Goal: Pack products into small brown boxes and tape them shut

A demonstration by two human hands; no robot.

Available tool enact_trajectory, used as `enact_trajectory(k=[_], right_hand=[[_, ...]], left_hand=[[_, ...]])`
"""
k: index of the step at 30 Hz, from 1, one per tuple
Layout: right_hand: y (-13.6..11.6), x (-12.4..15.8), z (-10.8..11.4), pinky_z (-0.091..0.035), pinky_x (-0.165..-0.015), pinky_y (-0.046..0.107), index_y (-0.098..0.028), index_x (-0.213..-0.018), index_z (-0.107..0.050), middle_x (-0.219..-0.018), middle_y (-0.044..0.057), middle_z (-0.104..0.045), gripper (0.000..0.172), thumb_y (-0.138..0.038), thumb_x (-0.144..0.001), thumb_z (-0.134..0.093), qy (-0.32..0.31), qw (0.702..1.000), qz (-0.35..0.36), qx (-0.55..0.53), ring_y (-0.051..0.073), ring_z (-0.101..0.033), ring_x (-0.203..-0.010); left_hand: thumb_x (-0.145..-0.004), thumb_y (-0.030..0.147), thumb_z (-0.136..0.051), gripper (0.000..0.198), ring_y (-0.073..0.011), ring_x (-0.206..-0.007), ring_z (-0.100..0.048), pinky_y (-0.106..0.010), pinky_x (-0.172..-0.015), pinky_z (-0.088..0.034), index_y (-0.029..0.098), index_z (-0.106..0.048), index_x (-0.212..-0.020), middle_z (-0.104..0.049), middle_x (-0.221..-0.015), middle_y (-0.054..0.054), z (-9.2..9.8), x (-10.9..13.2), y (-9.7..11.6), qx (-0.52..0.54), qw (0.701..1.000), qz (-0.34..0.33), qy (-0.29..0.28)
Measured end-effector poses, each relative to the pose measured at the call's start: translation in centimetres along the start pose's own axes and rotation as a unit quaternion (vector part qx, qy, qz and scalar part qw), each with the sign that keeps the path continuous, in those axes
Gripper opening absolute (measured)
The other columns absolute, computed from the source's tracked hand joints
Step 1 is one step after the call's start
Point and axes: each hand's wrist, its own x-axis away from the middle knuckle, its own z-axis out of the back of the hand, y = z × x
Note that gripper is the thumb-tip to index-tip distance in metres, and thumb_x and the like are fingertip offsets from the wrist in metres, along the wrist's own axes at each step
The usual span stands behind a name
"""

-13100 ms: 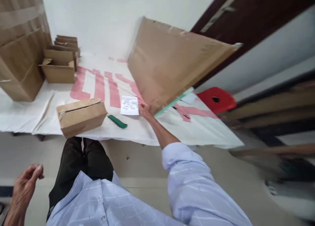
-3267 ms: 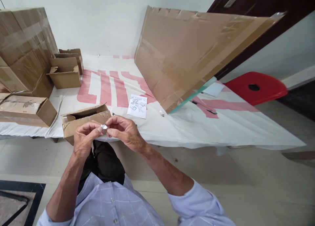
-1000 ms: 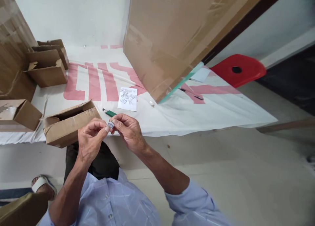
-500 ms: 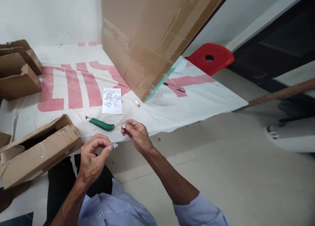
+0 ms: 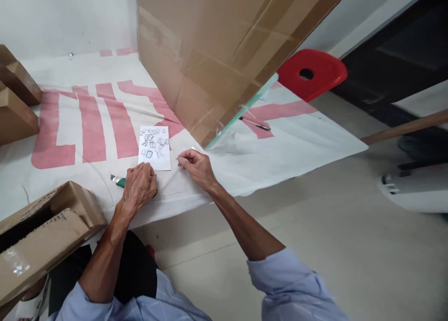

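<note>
My left hand [image 5: 140, 184] is closed at the lower left edge of a small white paper sheet [image 5: 161, 161] on the cloth-covered table. Whatever its fingers hold is hidden under them. Several small outlined shapes, one in blue, mark the sheet. Beneath this hand lies a green utility knife [image 5: 120, 181], mostly covered, with its blade end showing on the left. Just right of the sheet, my right hand [image 5: 196, 168] pinches thumb and forefinger together above the cloth. A tiny bit shows at the fingertips, too small to name.
A large taped cardboard box [image 5: 210, 55] stands on the table behind my hands. An open carton [image 5: 45, 246] is at lower left, with smaller cardboard boxes [image 5: 17, 113] at far left. A pen [image 5: 255, 123] lies right of the large box, near a red stool [image 5: 311, 73].
Both hands have moved forward over the table. My left hand has turned palm down over the knife, hiding the small blue-outlined piece it pinched. My right hand remains pinched.
</note>
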Motion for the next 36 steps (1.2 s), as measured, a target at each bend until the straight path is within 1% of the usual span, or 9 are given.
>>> enact_trajectory(k=[3,6,10,15,20,25,28,31,36], right_hand=[[0.1,-1.4,0.4,-0.053,-0.073,0.033,-0.021,-0.080,-0.069,-0.075,0.001,-0.070,0.023,-0.044,-0.079,-0.070,-0.008,0.999,0.018,0.028,0.016,-0.062,-0.070],[0.0,-2.6,0.4,-0.051,-0.071,0.031,-0.021,-0.080,-0.069,-0.076,0.001,-0.070,0.021,-0.042,-0.081,-0.068,-0.025,0.998,0.032,0.053,0.016,-0.059,-0.070],[0.1,-4.1,-0.3,-0.049,-0.072,0.031,-0.021,-0.081,-0.069,-0.079,0.002,-0.071,0.017,-0.038,-0.081,-0.066,-0.057,0.994,0.038,0.083,0.016,-0.059,-0.071],[0.7,-5.7,-1.5,-0.048,-0.076,0.032,-0.023,-0.079,-0.067,-0.084,0.002,-0.071,0.004,-0.026,-0.080,-0.065,-0.089,0.983,0.066,0.144,0.018,-0.060,-0.077],[1.4,-6.8,-1.9,-0.046,-0.076,0.033,-0.022,-0.075,-0.064,-0.085,0.002,-0.067,0.009,-0.019,-0.083,-0.064,-0.097,0.970,0.094,0.202,0.018,-0.058,-0.077],[1.8,-7.5,-1.9,-0.044,-0.077,0.034,-0.022,-0.074,-0.065,-0.086,0.003,-0.066,0.011,-0.016,-0.083,-0.066,-0.102,0.960,0.104,0.239,0.019,-0.058,-0.078],[1.9,-7.5,-2.0,-0.044,-0.076,0.034,-0.021,-0.082,-0.068,-0.088,0.003,-0.067,0.007,-0.015,-0.082,-0.069,-0.093,0.961,0.096,0.241,0.018,-0.056,-0.077],[1.9,-7.2,-2.2,-0.044,-0.076,0.034,-0.022,-0.086,-0.069,-0.088,0.003,-0.068,0.008,-0.014,-0.083,-0.068,-0.087,0.960,0.102,0.247,0.019,-0.057,-0.077],[1.7,-6.5,-2.5,-0.047,-0.084,0.036,-0.023,-0.081,-0.073,-0.094,0.007,-0.073,0.014,-0.016,-0.089,-0.065,-0.092,0.951,0.117,0.273,0.023,-0.063,-0.087]], left_hand=[[-0.089,0.009,-0.050,0.016,-0.0285,-0.105,-0.070,-0.047,-0.099,-0.046,0.025,-0.048,-0.091,-0.073,-0.105,-0.009,-0.6,0.4,-0.1,-0.015,1.000,-0.006,-0.009],[-0.088,0.009,-0.049,0.017,-0.0286,-0.111,-0.070,-0.047,-0.101,-0.045,0.025,-0.045,-0.091,-0.073,-0.108,-0.010,-0.9,1.1,0.2,-0.011,1.000,-0.008,-0.011],[-0.089,0.009,-0.050,0.018,-0.0295,-0.117,-0.069,-0.048,-0.102,-0.044,0.026,-0.044,-0.090,-0.074,-0.110,-0.010,-0.8,1.4,0.6,-0.004,1.000,-0.003,-0.019],[-0.089,0.008,-0.050,0.018,-0.0308,-0.117,-0.069,-0.049,-0.101,-0.046,0.025,-0.046,-0.092,-0.074,-0.110,-0.012,-0.8,1.2,0.6,0.007,1.000,0.000,-0.027],[-0.090,0.010,-0.052,0.016,-0.0305,-0.117,-0.068,-0.048,-0.101,-0.045,0.025,-0.048,-0.093,-0.074,-0.108,-0.011,-1.0,1.4,0.3,0.032,0.999,-0.009,-0.013],[-0.090,0.009,-0.052,0.017,-0.0301,-0.113,-0.068,-0.048,-0.101,-0.045,0.025,-0.048,-0.093,-0.073,-0.104,-0.010,-0.9,1.4,0.3,0.037,0.999,-0.008,-0.011],[-0.091,0.010,-0.051,0.016,-0.0304,-0.113,-0.067,-0.048,-0.101,-0.045,0.025,-0.048,-0.092,-0.072,-0.105,-0.010,-0.9,1.4,0.4,0.035,0.999,-0.008,-0.015],[-0.091,0.010,-0.052,0.016,-0.0304,-0.113,-0.067,-0.048,-0.101,-0.045,0.025,-0.048,-0.091,-0.073,-0.104,-0.010,-0.8,1.3,0.4,0.033,0.999,-0.004,-0.016],[-0.093,0.012,-0.051,0.013,-0.0306,-0.109,-0.068,-0.049,-0.100,-0.046,0.025,-0.051,-0.089,-0.073,-0.099,-0.008,-0.7,1.2,-0.1,0.057,0.998,-0.002,-0.007]])
